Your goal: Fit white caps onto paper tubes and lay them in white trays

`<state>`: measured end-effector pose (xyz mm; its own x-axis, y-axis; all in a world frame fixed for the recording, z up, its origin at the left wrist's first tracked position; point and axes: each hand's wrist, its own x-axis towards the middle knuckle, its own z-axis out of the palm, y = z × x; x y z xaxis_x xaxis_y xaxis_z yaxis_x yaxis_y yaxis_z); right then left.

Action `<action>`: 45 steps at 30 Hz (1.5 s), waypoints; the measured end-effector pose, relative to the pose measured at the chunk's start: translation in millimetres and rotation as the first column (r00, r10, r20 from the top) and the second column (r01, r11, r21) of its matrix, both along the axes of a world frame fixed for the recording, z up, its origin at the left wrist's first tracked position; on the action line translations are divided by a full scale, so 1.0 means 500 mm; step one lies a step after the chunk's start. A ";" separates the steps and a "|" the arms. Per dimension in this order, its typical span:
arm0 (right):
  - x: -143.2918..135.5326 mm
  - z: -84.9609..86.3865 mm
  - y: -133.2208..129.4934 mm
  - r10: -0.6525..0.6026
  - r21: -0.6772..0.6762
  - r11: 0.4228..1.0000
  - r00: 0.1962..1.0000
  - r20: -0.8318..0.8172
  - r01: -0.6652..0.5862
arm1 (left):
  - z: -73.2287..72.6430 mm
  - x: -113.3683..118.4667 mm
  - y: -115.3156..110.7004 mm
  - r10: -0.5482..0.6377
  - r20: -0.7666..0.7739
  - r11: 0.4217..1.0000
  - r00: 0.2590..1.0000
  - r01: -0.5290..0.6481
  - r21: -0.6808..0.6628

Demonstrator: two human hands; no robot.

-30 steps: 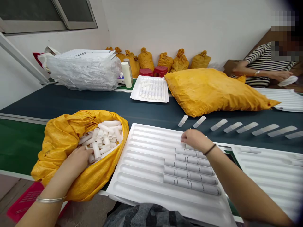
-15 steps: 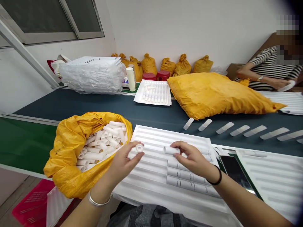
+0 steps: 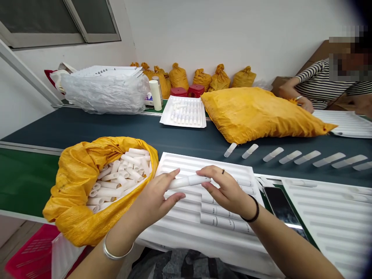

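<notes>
Both hands are on one tube (image 3: pixel 188 181), raised over the near tray (image 3: pixel 174 228). The left hand (image 3: pixel 155 195) holds its plain white end loosely, thumb spread below; the right hand (image 3: pixel 225 190) grips the other end between thumb and fingers. Small dark marks show near that right end, too small to read.

Printed tubes (image 3: pixel 222 223) lie side by side in the grooves of the near tray, partly behind the right hand. Each visible one carries black bands and fine dark lettering; the wording is illegible at this size.

Left of the near tray, an open yellow bag (image 3: pixel 72 174) contains short white tubes (image 3: pixel 109 184), heaped loosely. To the right, a phone (image 3: pixel 283 209) with a dark screen lies on the green worktop (image 3: pixel 26 174), between the near tray and the right tray (image 3: pixel 328 217).

Beyond, a row of pale two-part pieces (image 3: pixel 308 157) is set out on the dark belt (image 3: pixel 130 131). A full yellow bag (image 3: pixel 255 112) lies behind the row; the far tray (image 3: pixel 165 116), to its left, bears more tubes. At far right, a person in a striped top (image 3: pixel 314 73) is seated.
</notes>
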<state>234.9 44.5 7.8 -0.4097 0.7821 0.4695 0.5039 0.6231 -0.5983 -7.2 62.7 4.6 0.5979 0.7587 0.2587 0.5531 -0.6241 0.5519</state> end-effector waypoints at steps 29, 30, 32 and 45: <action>0.025 -0.022 0.011 0.046 -0.149 0.987 0.997 -0.068 -0.056 | -0.015 0.006 0.005 -0.016 0.052 0.998 0.998 0.019 -0.054; 0.026 -0.023 0.010 0.044 -0.147 0.988 0.997 -0.057 -0.052 | -0.012 0.006 0.004 -0.022 0.062 0.996 0.998 0.028 -0.091; 0.025 -0.025 0.008 0.000 -0.200 0.980 0.999 -0.045 -0.009 | -0.011 0.008 0.002 -0.027 0.084 0.996 0.996 0.034 -0.082; -0.027 -0.023 -0.001 0.061 -0.429 0.900 0.997 -0.040 -0.072 | -0.045 0.023 -0.024 -0.064 0.031 0.995 0.997 0.061 0.080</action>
<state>221.4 44.2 -3.6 -0.4601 0.8817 0.1046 0.4513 0.3337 -0.8276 4.3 51.0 -17.7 0.6337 0.6963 0.3372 0.4934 -0.6994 0.5171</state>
